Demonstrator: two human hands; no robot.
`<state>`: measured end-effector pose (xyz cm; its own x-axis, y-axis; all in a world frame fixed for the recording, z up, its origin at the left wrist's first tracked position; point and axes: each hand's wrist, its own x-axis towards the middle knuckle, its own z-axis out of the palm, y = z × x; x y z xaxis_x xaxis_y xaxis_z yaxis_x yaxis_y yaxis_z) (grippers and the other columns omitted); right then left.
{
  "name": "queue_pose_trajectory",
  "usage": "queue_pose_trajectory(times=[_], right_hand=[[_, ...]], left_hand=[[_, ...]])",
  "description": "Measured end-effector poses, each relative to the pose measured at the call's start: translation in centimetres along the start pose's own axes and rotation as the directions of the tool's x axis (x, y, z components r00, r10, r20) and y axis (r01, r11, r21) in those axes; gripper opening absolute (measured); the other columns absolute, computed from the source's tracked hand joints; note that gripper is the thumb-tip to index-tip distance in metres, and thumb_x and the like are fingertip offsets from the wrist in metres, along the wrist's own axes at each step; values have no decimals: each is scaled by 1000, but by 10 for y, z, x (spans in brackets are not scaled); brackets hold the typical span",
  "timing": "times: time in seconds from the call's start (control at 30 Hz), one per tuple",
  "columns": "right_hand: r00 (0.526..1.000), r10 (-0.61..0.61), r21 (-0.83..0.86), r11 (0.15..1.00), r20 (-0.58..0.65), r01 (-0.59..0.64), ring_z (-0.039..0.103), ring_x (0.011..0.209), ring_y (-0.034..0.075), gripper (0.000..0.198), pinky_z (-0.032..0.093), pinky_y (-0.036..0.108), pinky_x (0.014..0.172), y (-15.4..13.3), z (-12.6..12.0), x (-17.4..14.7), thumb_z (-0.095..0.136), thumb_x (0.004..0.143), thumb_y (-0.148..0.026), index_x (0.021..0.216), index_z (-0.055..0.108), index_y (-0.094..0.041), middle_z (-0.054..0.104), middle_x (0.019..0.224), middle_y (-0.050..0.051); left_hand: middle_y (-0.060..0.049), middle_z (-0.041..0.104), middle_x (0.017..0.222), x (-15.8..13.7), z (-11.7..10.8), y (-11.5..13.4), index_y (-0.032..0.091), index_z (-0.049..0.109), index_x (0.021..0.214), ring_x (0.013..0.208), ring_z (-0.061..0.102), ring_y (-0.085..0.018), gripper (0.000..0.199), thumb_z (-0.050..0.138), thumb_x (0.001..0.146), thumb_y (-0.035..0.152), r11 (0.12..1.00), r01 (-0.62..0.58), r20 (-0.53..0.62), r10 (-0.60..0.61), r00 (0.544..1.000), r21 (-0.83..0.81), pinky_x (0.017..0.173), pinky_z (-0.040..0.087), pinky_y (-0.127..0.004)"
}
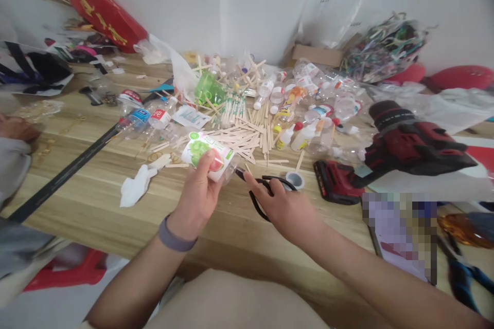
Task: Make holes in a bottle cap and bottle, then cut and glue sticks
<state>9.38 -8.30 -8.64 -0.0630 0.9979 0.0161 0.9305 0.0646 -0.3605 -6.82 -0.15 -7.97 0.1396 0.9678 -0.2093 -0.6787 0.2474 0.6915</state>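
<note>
My left hand (200,190) is wrapped round a small plastic bottle (203,151) with a green and pink fruit label, tilted above the table. Black-handled scissors (259,200) are in my right hand (287,205), with fingers through the handle loops. Their dark blades point at the bottle's clear end and seem to touch it; the exact contact is blurred. Beyond the bottle lies a spread of wooden craft sticks (247,136). A crumpled white tissue (137,182) rests to the left of my left hand. Close behind the scissors sits a small grey cup (295,180).
A red and black cordless drill (409,144) stands at the right, near blue-handled pliers (461,267). Several clear bottles (320,110) crowd the back. A long black strip (65,172) crosses the left side, by another person's hand (17,128).
</note>
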Motion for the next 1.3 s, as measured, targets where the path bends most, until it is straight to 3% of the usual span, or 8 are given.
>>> queue_pose_trajectory(times=[0.3,0.5,0.63,0.7,0.87,1.03,1.1,1.3], right_hand=[[932,-217,912,356,291,-202,11,26,5,94,18,20,24,-1,31,-1,14,82,-86,140,43,-18,26,55,-12],[997,31,472,880,64,-58,33,45,6,51,25,18,41,-1,12,-10,49,92,-27,142,50,-26,55,78,3],[997,52,346,936,52,-67,39,51,8,53,29,19,44,-2,5,-8,46,89,-14,141,53,-26,58,84,7],[989,28,625,773,142,-111,36,46,6,45,28,16,40,-2,7,-6,51,93,-28,138,55,-24,52,71,-1],[871,-277,869,-181,405,-461,9,29,0,57,12,13,25,1,24,-6,64,79,-67,119,59,-28,32,55,-13],[882,-327,866,-257,340,-429,10,25,0,61,14,13,23,-10,29,-15,63,74,-74,118,59,-33,35,54,-14],[927,-207,923,-165,312,-347,17,28,0,55,17,11,27,-18,22,-21,60,84,-64,130,54,-34,39,58,-12],[965,10,336,938,-264,82,57,54,11,43,41,18,45,-11,17,-40,49,92,-30,134,60,-27,62,75,3]], left_hand=[[-1,68,80,6,-12,12,20,51,64,82,67,-19,35,84,66,33,985,92,146,-70,987,-147,77,60,-32],[3,64,79,0,-6,2,18,59,76,82,64,-13,23,79,71,27,998,58,87,-55,995,-30,84,56,-26],[6,57,67,-2,-5,-3,17,54,65,70,57,-9,28,80,70,23,1000,8,77,-9,997,21,83,53,-25],[5,59,69,0,-8,-1,18,53,64,75,60,-11,31,84,64,23,1000,19,79,-20,997,21,81,53,-25],[1,67,77,-1,-11,9,19,49,60,89,66,-20,40,88,58,32,998,56,134,-50,990,-41,82,56,-30],[-2,69,82,-6,2,18,22,59,81,87,69,-23,23,73,78,39,990,94,156,-77,985,-105,76,59,-34],[-2,70,86,-3,6,19,21,60,88,81,69,-20,19,67,83,38,981,146,143,-127,982,-130,70,60,-32],[-1,70,80,14,3,28,20,61,94,73,70,-17,17,60,90,36,983,76,34,-71,997,-166,74,61,-33]])
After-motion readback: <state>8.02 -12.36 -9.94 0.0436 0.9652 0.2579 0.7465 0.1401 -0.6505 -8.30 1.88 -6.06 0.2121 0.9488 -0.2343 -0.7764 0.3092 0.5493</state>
